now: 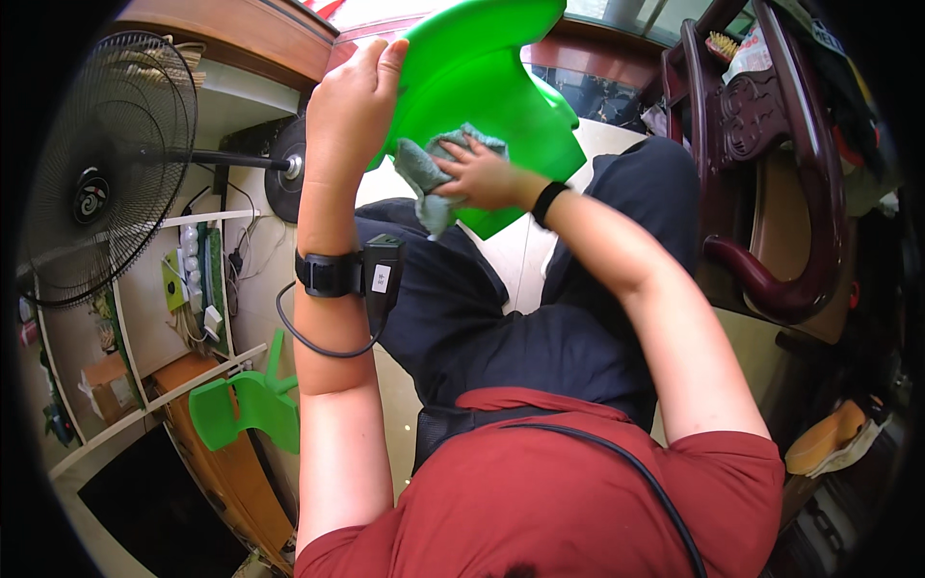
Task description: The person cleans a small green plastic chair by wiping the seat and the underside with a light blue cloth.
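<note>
Before me a large piece of bright green moulded plastic (462,87), curved along its top, is held up above my knees. My left hand (354,101) grips its left edge, the thumb lying over the near side. Against the plastic's lower face, my right hand (473,170) presses a grey-green cloth (423,173) with its fingers spread over it. One end of the cloth hangs loose below the palm. The lower edge of the plastic ends in an angled corner over the gap between my legs. What my left fingers do behind the edge is hidden.
A standing fan (94,188) is at the left, its round base (285,170) on the floor. Below it are white shelves (159,397) and another green plastic piece (246,412) on a brown cabinet (224,462). A carved dark wooden chair (802,274) stands at my right.
</note>
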`<act>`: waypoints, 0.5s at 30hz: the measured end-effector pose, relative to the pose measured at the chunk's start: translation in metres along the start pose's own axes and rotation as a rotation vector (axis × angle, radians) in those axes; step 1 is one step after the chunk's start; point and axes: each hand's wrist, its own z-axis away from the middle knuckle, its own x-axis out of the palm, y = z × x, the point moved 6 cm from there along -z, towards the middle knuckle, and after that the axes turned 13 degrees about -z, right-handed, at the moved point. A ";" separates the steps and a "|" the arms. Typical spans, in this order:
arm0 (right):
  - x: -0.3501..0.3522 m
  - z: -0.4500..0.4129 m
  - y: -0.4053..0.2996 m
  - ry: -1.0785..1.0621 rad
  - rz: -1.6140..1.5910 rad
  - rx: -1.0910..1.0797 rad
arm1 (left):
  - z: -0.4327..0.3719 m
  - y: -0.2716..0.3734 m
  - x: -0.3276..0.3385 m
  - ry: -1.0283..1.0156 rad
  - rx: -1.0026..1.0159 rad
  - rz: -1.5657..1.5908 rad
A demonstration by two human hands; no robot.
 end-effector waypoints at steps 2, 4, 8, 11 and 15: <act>-0.032 -0.003 -0.003 -0.131 -0.027 -0.009 | 0.006 -0.007 -0.002 -0.007 -0.004 -0.010; -0.046 0.005 0.031 -0.042 -0.063 0.126 | 0.003 -0.001 -0.002 0.009 0.007 -0.011; -0.028 0.007 0.054 0.378 -0.046 0.374 | -0.003 0.005 0.004 -0.010 0.003 -0.002; -0.018 -0.009 0.024 0.518 0.047 0.477 | -0.001 0.001 0.004 -0.011 -0.011 -0.017; 0.006 -0.017 -0.007 0.320 -0.080 0.227 | -0.003 -0.002 0.003 -0.012 -0.012 0.005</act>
